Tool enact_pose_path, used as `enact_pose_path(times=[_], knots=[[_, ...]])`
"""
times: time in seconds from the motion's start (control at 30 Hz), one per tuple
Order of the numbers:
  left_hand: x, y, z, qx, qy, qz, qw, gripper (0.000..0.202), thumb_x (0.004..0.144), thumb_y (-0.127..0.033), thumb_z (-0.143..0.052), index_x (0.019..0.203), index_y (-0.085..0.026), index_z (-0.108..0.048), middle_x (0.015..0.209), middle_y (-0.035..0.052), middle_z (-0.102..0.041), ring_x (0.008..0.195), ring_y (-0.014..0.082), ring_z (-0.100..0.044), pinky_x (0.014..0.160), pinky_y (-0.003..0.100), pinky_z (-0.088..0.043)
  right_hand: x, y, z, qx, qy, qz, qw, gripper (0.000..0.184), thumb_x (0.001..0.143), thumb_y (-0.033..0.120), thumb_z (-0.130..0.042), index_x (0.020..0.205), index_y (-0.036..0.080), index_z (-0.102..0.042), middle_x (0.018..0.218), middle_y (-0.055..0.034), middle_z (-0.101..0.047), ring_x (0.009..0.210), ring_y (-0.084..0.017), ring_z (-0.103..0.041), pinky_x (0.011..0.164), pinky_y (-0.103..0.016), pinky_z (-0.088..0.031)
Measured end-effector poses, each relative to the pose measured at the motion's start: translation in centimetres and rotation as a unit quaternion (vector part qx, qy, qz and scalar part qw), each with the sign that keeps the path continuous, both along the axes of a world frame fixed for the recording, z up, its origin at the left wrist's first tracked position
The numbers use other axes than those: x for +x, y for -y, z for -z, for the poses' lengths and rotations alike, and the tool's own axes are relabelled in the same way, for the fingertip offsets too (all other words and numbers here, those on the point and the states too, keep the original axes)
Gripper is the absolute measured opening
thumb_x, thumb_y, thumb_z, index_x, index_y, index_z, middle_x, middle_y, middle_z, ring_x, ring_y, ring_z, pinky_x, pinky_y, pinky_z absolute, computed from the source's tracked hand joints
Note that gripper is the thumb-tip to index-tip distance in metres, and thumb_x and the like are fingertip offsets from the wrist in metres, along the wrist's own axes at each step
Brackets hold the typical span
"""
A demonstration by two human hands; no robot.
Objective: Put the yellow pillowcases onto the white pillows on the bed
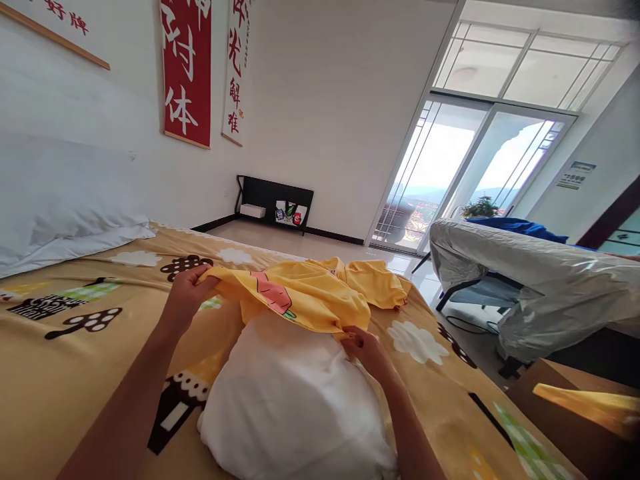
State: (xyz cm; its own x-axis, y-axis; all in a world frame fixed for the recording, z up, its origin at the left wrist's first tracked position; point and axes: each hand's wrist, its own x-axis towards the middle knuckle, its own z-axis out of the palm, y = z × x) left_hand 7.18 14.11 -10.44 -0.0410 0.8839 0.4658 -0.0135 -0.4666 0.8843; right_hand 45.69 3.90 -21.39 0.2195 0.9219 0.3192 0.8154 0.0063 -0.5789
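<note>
A yellow cloth with a carrot print (305, 290) is stretched between my hands; its exact kind is not clear. My left hand (193, 293) pinches its left edge and lifts it a little off the bed. My right hand (367, 350) is closed on the near right edge, close to the white pillow (295, 407). The pillow, plump and white, lies in front of me, its far end under the yellow edge. How far it reaches inside the cloth is hidden. The cloth's far part lies crumpled on the bed.
The bed carries a tan patterned sheet (100, 373), with white bedding (75, 230) at the far left. Off the right side stand a cardboard box (560, 413) with yellow cloth and a plastic-covered piece of furniture (525, 257). A low black shelf (273, 200) stands by the wall.
</note>
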Motion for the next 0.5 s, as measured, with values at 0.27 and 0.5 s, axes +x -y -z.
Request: enact_pose_path(times=[0.27, 0.5], knots=[[0.0, -1.2, 0.6, -0.041, 0.103, -0.021, 0.994, 0.031, 0.050, -0.038, -0.076, 0.070, -0.017, -0.063, 0.067, -0.0021, -0.056, 0.066, 0.0134, -0.051, 0.057, 0.020, -0.042, 2.0, 1.5, -2.7, 0.165, -0.011, 0.083, 0.983, 0.041, 0.082, 0.058, -0.046, 0.083, 0.019, -0.059, 0.059, 0.0023, -0.052, 0.051, -0.012, -0.045, 0.051, -0.025, -0.037], [0.0, -1.2, 1.3, -0.009, 0.100, -0.018, 0.995, 0.021, 0.055, -0.035, -0.066, 0.062, -0.016, -0.061, 0.060, -0.0009, -0.053, 0.058, 0.0118, -0.046, 0.051, 0.020, -0.037, -4.9, -0.2, -1.1, 0.124, 0.127, 0.001, 0.984, 0.028, 0.084, 0.020, -0.048, 0.107, 0.022, -0.064, 0.108, -0.0063, -0.064, 0.097, -0.020, -0.058, 0.082, -0.031, -0.047]])
